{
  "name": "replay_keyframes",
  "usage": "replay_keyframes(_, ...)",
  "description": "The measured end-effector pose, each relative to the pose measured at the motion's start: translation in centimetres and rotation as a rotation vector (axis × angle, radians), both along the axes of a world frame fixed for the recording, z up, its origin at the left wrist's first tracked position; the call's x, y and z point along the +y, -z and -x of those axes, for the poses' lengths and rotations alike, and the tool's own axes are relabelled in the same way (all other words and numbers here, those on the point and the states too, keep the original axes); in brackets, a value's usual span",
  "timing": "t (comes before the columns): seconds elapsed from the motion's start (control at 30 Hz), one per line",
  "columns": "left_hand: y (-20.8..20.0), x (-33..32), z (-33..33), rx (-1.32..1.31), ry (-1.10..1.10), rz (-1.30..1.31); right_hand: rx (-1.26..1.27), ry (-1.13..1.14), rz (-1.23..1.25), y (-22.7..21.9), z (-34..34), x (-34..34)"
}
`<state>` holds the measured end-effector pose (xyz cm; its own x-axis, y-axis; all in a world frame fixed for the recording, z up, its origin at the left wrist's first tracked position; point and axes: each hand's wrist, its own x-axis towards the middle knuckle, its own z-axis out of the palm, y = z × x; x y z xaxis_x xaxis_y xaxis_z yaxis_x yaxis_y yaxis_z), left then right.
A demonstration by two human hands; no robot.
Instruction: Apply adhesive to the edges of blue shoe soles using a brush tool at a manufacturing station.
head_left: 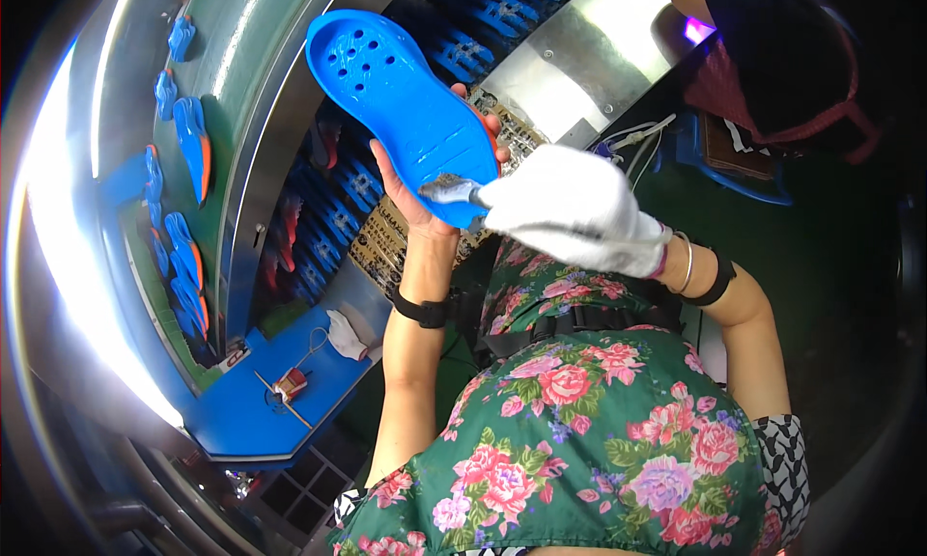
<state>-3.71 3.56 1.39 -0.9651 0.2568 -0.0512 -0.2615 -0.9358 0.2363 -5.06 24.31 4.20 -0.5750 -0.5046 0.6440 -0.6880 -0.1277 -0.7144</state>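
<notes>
Head view, left hand: the bare left hand [425,194] is raised, fingers wrapped behind and around the lower end of a blue shoe sole [401,97]; palm largely hidden by the sole.
Head view, sole: held tilted, perforated end up toward the top left, its face turned to the camera; wet sheen at the lower end.
Head view, right hand: the right hand [570,208], in a white glove, is closed around a small brush [449,189]; only the grey bristle head and a short piece of the handle show, the rest covered by the glove.
Brush contact: bristles lie on the sole's lower end, just beside the left thumb.
Surroundings: a green conveyor belt [232,83] at left carries further blue soles [193,146]; those farther along are small and blurred by glare.
Blue shelf [251,411]: holds a white rag and a small red item, too small to identify.
Another person [782,64]: top right, cut off by the frame edge.
</notes>
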Motion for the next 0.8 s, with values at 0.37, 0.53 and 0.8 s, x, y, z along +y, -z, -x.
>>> replay_keyframes(0.37,1.3,-1.3,-0.4,-0.044,0.142,0.054,0.025,0.006,0.008,0.6,-0.9,0.6)
replay_keyframes(0.53,0.6,-1.8,0.0,-0.003,0.207,0.193,-0.142,-0.193,0.004,-0.1,-2.3,1.2)
replay_keyframes(0.8,0.1,-2.9,1.4,0.043,0.358,0.283,0.077,-0.059,-0.05,0.2,-1.3,0.9)
